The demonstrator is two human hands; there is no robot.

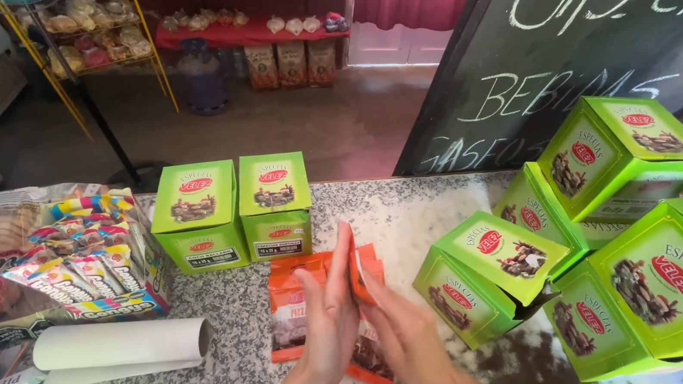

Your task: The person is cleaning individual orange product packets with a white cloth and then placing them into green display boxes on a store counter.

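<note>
Hands meet at six o'clock over the speckled stone counter (413, 209): the left hand (329, 319) stands edge-up with fingers straight and close together, and the right hand (406, 332) presses toward it, fingers narrowly closed so that a thin orange packet (354, 275) is pinched upright between the two palms. Only the packet's top edge shows above the fingertips; how much of it sits lower in the grip I cannot tell. Directly beneath the hands lies a small stack of orange sachets (293, 306), flat on the counter, so some packets appear already gathered while the one in the hands is not yet laid down. At three o'clock a heap of green cartons (629, 269) leans at odd angles, several tipped against one another. At nine o'clock a white paper roll (117, 344) lies on its side, and just beyond it a display box of candy bars (86, 267) sits open. Further out, at eleven to twelve o'clock, two green cartons (231, 212) stand upright side by side, touching. Beyond the counter edge a chalkboard (565, 34) leans at one o'clock, with shop shelves (241, 9) far back.
</note>
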